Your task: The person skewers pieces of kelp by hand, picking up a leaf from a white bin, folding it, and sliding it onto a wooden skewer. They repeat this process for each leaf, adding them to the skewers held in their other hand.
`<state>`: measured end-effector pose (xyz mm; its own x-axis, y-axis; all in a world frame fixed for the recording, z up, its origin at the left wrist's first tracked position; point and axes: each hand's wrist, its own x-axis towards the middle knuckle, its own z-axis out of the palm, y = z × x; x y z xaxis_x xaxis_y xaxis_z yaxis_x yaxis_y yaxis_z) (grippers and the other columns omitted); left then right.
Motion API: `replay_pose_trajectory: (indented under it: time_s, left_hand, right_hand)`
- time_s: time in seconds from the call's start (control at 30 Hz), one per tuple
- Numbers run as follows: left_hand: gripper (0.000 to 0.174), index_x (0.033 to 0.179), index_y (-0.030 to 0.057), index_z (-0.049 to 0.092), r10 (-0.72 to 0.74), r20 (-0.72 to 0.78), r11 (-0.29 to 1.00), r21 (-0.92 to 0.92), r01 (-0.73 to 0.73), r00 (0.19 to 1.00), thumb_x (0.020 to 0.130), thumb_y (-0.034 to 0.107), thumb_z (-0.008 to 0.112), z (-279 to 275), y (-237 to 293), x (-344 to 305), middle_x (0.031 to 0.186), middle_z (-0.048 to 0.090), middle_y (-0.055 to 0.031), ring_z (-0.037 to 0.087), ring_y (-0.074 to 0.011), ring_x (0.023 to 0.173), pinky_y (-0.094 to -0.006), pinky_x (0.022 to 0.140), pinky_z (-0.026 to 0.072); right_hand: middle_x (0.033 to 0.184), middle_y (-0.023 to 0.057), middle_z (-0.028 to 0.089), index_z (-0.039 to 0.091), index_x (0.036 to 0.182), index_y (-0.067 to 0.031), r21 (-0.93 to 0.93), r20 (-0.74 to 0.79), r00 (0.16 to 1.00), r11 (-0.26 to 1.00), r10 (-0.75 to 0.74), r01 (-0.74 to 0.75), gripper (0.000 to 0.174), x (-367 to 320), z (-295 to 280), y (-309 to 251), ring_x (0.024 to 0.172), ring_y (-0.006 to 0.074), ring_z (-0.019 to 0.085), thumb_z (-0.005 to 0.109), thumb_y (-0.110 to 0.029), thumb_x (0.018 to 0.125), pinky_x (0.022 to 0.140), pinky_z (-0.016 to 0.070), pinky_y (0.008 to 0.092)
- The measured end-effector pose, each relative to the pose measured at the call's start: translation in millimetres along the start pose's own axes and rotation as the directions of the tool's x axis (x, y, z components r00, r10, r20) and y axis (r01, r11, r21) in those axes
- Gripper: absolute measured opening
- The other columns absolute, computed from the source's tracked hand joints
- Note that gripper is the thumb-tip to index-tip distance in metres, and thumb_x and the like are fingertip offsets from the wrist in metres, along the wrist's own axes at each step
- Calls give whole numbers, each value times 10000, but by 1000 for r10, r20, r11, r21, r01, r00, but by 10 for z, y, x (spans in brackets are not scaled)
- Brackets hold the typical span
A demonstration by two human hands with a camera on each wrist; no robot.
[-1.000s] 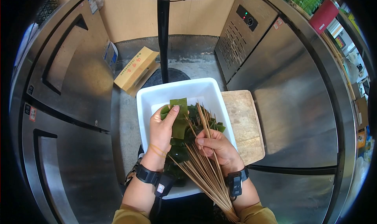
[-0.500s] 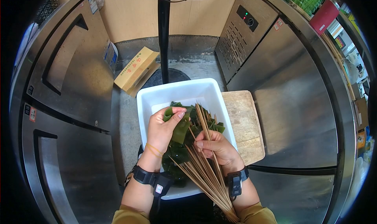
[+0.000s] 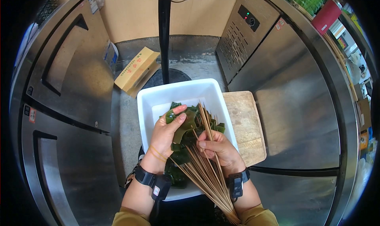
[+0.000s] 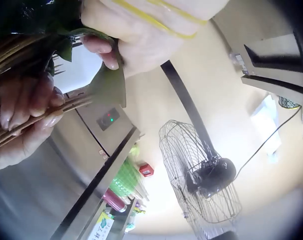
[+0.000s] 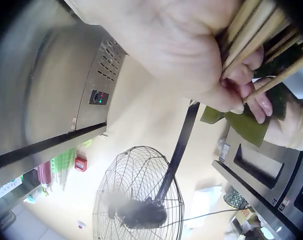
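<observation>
My left hand (image 3: pixel 162 134) pinches a folded strip of dark green kelp (image 3: pixel 183 131) between thumb and fingers, over a white tub. In my right hand (image 3: pixel 220 150) is a fanned bundle of bamboo skewers (image 3: pixel 209 177), whose long ends run down toward the right sleeve. One skewer (image 5: pixel 279 80), pinched by the right thumb and fingers, angles away from the bundle, its tip right at the kelp. More wet kelp (image 3: pixel 178 176) lies piled in the tub beneath both hands. The left wrist view shows the held strip (image 4: pixel 109 85) hanging beside the skewer ends.
The white tub (image 3: pixel 178 88) stands in front of me, with a wooden board (image 3: pixel 247 127) at its right. Behind it are a fan pole (image 3: pixel 164 47) and a cardboard box (image 3: pixel 136 69). Steel cabinets (image 3: pixel 297 99) line both sides.
The kelp strip, flat and upright a second ago, has been lowered and folded in my left hand. My right hand and the skewers have hardly moved.
</observation>
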<state>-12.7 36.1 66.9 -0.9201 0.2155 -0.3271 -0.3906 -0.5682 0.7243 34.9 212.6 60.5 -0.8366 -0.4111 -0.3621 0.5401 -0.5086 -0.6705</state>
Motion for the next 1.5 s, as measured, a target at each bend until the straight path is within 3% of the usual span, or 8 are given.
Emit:
replay_pose_trajectory:
  time_s: [0.1, 0.3, 0.53, 0.93, 1.13, 1.2, 1.37, 1.5]
  left_hand:
    - [243, 1071, 6, 615, -5, 12, 997, -81, 6, 1000, 836, 52, 660, -6, 28, -11, 961, 653, -68, 622, -137, 859, -261, 761, 515]
    - [171, 1006, -2, 622, 135, -12, 991, -24, -135, 991, 836, 12, 642, -64, -96, 45, 946, 655, -63, 607, -115, 844, -242, 763, 498]
    - [59, 875, 2, 650, 347, 15, 833, 453, -316, 938, 816, -1, 644, 62, -128, -52, 852, 646, -17, 567, -76, 816, -215, 771, 456]
    - [195, 779, 69, 520, 127, 117, 891, 422, -165, 985, 772, 39, 713, 32, -225, -58, 769, 531, 35, 468, -43, 717, -200, 645, 420]
    - [200, 746, 27, 543, 245, 173, 556, 781, -285, 954, 757, 95, 732, -35, -344, 60, 661, 542, -4, 464, -78, 627, -236, 613, 423]
    - [180, 772, 14, 573, 240, 161, 603, 748, -277, 957, 772, 121, 719, -43, -356, 74, 662, 558, -22, 483, -88, 623, -242, 622, 431]
    - [179, 837, 16, 594, 267, -4, 836, 499, -229, 964, 845, 171, 682, 13, -247, 31, 756, 566, 27, 480, -41, 720, -211, 658, 426]
    - [182, 849, 15, 588, 303, -13, 851, 453, -264, 953, 854, 175, 676, 97, -211, -49, 768, 562, 30, 477, -39, 729, -200, 667, 421]
  right_hand:
    - [676, 0, 577, 600, 863, -48, -3, -7, 1000, 1000, 1, -1, 58, 0, -3, 2, 498, 39, 459, 644, -27, 832, 455, 353, 164]
    - [675, 29, 564, 582, 884, -34, 20, -23, 1000, 1000, -8, 9, 66, 8, -16, 33, 486, 49, 423, 622, -13, 835, 449, 310, 176]
    - [694, 16, 593, 596, 865, -59, 36, -20, 999, 998, -41, 42, 53, 16, -78, 48, 494, 40, 461, 635, -32, 839, 447, 347, 163]
    - [646, -10, 519, 547, 862, -61, -59, -154, 985, 996, -78, 69, 79, 20, -83, -4, 495, 47, 445, 616, -26, 845, 454, 344, 174]
    - [715, 26, 544, 546, 894, -53, 207, -40, 993, 972, -110, 116, 56, -113, 32, -138, 522, 55, 453, 591, -83, 880, 457, 349, 178]
    - [741, 40, 562, 548, 901, -52, 328, 71, 993, 942, -93, 65, 54, -140, 41, -163, 533, 55, 461, 584, -91, 887, 460, 352, 178]
    - [774, 56, 594, 549, 914, -49, 169, 24, 1000, 986, 15, -19, 63, -25, -66, -48, 503, 48, 452, 594, -78, 880, 441, 342, 173]
    - [766, 47, 589, 537, 916, -52, 130, 20, 1000, 991, 12, -15, 94, 3, -18, -20, 477, 38, 439, 612, -91, 876, 411, 314, 157]
